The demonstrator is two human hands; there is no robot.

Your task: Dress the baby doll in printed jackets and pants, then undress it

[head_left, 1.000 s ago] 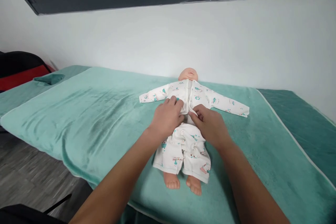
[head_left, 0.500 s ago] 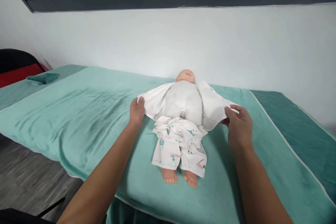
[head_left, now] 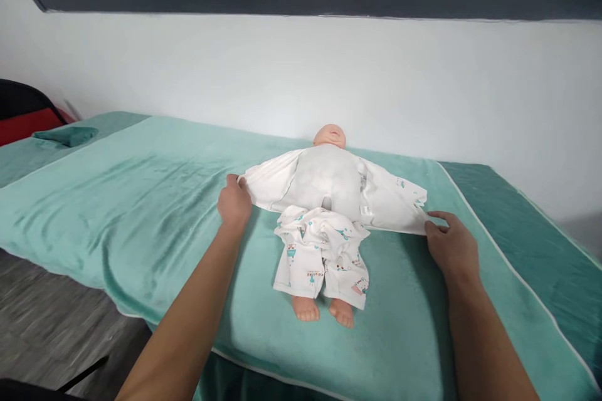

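The shirt (head_left: 270, 182) lay between my two hands, its long axis running across my view from left to right, while the doll (head_left: 328, 177) under it lay lengthwise away from me, on its back, with the head (head_left: 330, 136) near the wall (head_left: 399, 81). The front of the shirt was parted, and its two flaps were spread to both sides, mostly with the plain inner face up. Neither hand was clearly the nearer one: each was at the outer end of the flap on its own side.

With the left hand (head_left: 235, 202) I was gripping the left flap, its edge caught between the thumb and the curled fingers. The right hand (head_left: 454, 244) was a little lower in view, its thumb at the corner of the right flap and the forefinger stretched just above; because this place was small and partly covered, I could not tell whether I pinched the cloth or only touched it.

Below the shirt, the pants (head_left: 322, 250) lay bunched around the waist, and both feet (head_left: 305, 308) came out toward me on the green sheet (head_left: 155, 219).
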